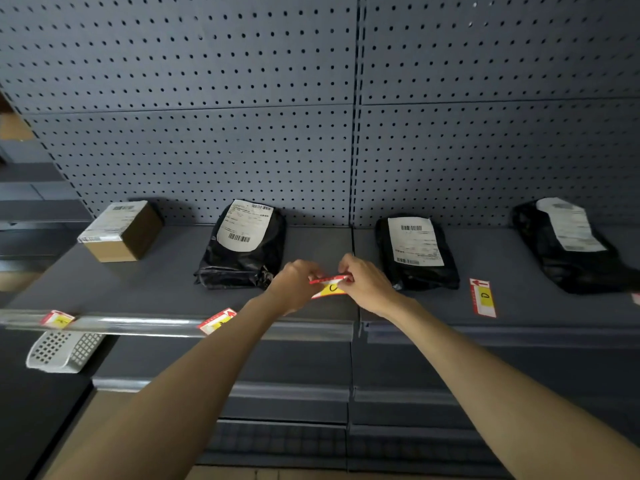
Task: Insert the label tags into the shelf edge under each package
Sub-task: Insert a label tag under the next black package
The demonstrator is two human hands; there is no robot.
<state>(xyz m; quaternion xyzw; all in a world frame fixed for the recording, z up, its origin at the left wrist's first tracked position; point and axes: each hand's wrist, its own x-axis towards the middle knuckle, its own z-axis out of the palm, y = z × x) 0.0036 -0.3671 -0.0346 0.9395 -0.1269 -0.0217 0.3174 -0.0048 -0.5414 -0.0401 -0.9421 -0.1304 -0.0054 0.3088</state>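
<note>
My left hand (pixel 294 284) and my right hand (pixel 363 284) both pinch a red, white and yellow label tag (pixel 330 285) marked "C", held just above the grey shelf (pixel 166 282) between two black packages. One black package (pixel 247 247) lies left of it, another (pixel 415 252) to its right. A brown box (pixel 121 230) sits far left and a third black package (pixel 568 244) far right. Two tags (pixel 57 319) (pixel 217 320) sit in the clear shelf edge strip (pixel 145 325). A tag marked "D" (pixel 483 297) lies loose on the shelf.
A grey pegboard wall (pixel 242 98) backs the shelf. A white perforated basket (pixel 62 351) rests on the lower shelf at left. More grey shelves step out below. Another tag's corner (pixel 636 297) shows at the right border.
</note>
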